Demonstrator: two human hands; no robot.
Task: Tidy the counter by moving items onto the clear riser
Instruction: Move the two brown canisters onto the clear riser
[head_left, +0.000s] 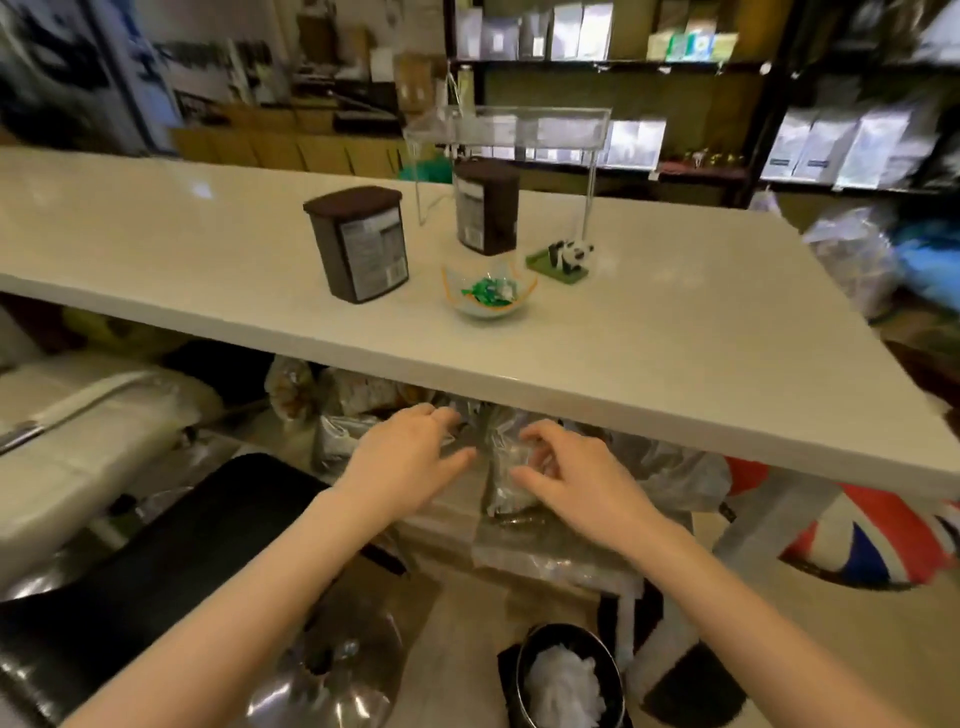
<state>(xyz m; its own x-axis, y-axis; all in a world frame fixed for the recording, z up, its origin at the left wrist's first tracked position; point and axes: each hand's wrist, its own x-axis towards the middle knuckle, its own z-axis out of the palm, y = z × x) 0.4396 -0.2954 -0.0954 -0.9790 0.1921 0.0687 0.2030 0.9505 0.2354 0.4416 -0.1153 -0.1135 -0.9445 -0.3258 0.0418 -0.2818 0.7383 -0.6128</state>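
Counter (649, 332): white top running from far left to near right, its near edge just above both hands.
Riser (506, 122): clear, on thin legs at the far side of the counter, middle of the scene; nothing lies on its top.
Far jar (487, 207): dark brown with a label, upright on the counter at the riser's near edge, between its front legs and partly below the top.
Left jar (358, 244): same brown kind with a dark lid, upright, left of the far jar and nearer, well clear of the riser.
Bowl (489, 295): clear glass with an orange line on its rim, green wrapped sweets inside; it sits just near of the far jar and right of the left jar.
Panda (571, 253): small black and white figure on a green base, right of the bowl, by the riser's right front leg.
Left hand (410, 462): below the counter edge, fingers spread and loosely curled, palm down, gripping nothing.
Right hand (576, 478): beside the left one, fingers bent over a clear bag (511, 480); whether it grasps the bag cannot be told.
Under counter: crumpled bags and packets, blurred.
Bin (566, 675): dark, round, near edge of the scene, white stuff inside.
Cushion (872, 540): red, white and blue, low at the right.
Shelves (623, 65): dark racks at the far wall with pale packets, blurred.
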